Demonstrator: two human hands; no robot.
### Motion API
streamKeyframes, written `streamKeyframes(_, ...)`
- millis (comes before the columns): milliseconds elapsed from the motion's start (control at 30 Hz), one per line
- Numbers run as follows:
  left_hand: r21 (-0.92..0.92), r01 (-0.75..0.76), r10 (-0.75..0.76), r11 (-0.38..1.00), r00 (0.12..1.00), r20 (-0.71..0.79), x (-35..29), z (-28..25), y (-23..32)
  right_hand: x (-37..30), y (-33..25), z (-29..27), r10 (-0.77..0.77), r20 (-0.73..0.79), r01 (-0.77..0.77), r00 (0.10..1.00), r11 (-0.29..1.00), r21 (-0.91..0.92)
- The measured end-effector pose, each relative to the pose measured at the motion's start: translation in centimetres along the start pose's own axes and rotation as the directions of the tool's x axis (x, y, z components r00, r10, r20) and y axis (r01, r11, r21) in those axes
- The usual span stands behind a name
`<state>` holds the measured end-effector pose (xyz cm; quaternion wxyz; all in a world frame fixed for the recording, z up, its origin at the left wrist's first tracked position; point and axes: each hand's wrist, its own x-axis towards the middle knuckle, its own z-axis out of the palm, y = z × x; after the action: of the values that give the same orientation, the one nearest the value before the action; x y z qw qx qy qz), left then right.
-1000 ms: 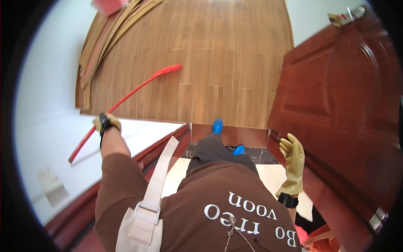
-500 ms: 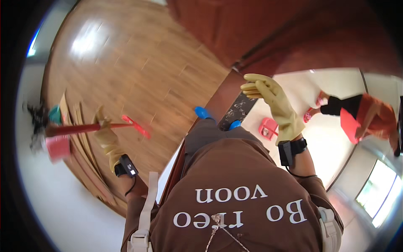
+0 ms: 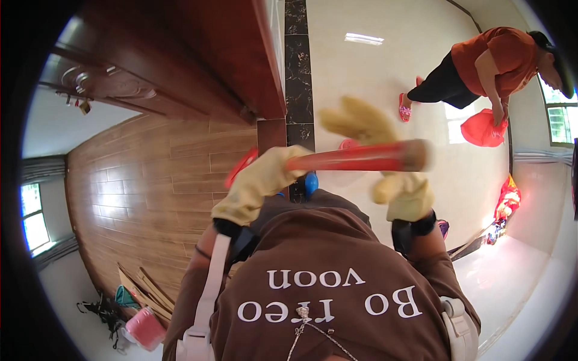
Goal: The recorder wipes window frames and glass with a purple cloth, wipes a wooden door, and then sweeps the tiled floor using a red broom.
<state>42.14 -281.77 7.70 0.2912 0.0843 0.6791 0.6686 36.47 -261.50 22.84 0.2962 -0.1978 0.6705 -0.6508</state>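
Note:
My left hand (image 3: 259,186), in a pale yellow rubber glove, is closed around a red pole (image 3: 355,159). The pole lies nearly level across my front, its worn end pointing right. Just beyond my left hand shows a flat red head (image 3: 242,167), seemingly at the pole's far end; its underside is hidden. My right hand (image 3: 376,156), gloved alike, is open and blurred by motion. Its fingers and thumb are spread to either side of the pole, which passes in front of the palm; I cannot tell whether they touch.
A dark red wooden door (image 3: 198,54) stands ahead on the left, beside a black marbled threshold strip (image 3: 299,78). At right, a person (image 3: 494,60) in an orange top bends over, holding a red bag (image 3: 483,128). Boards (image 3: 144,292) and a pink box (image 3: 144,328) lie at left.
My left hand has brought the red pole from the far left to in front of me. My right hand has lowered towards it. The view has turned right, across the doorway.

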Motion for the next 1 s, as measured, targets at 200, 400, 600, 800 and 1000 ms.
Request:
streamKeyframes(200, -0.029, -0.424, 0.425, 0.905, 0.901, 0.083, 20.9, 11.1, 7.9, -4.1, -8.4, -10.1, -0.401, -0.399, 0.339, 0.824, 0.915, -0.221)
streamKeyframes(400, 0.043, -0.508, 0.459, 0.860, 0.807, 0.371, 30.5, 9.4, 13.5, -1.5, -8.8, -16.3, -0.618, -0.165, 0.547, 0.768, 0.768, -0.334)
streamKeyframes(600, 0.325, -0.562, 0.463, 0.760, 0.820, 0.336, 34.7, 7.6, 15.5, -1.5, -9.1, -17.8, -0.510, -0.416, 0.382, 0.753, 0.853, -0.356)
streamKeyframes(800, 0.192, -0.518, 0.510, 0.834, 0.855, 0.092, 35.6, 8.4, 8.0, -2.0, -6.6, -15.7, -0.073, -0.727, -0.026, 0.683, 0.992, -0.124)
streamKeyframes(1000, 0.383, -0.324, 0.203, 0.865, 0.924, 0.324, 35.4, 6.4, 5.4, 2.1, -10.8, -13.6, 0.033, -0.617, -0.187, 0.786, 0.964, -0.188)
